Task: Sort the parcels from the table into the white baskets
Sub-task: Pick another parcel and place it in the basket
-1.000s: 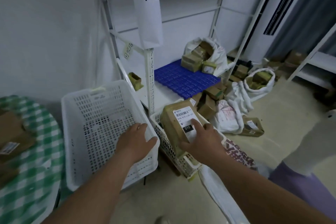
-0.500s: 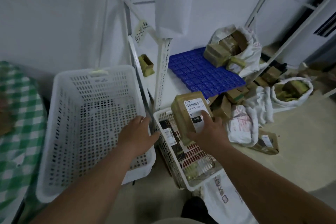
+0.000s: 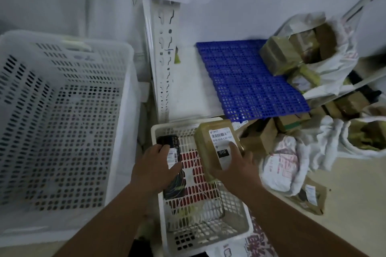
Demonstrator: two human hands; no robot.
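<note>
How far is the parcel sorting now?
Done: one dark parcel lies in the small basket, the left hand resting on it. In hand: the right hand holds a brown box over that basket. The large basket looks empty; the table is out of view.

Large basket [image 3: 62,110]: white, perforated, left of the small basket [image 3: 208,233]; small basket also white, red showing through its mesh. Parcel [image 3: 219,148] over the small basket: olive-tan wrap, white barcode label, black "010" tag. Dark box [image 3: 174,190] inside the small basket: black with coloured streaks. Mat [image 3: 248,81] behind the small basket: bright blue grid.
</note>
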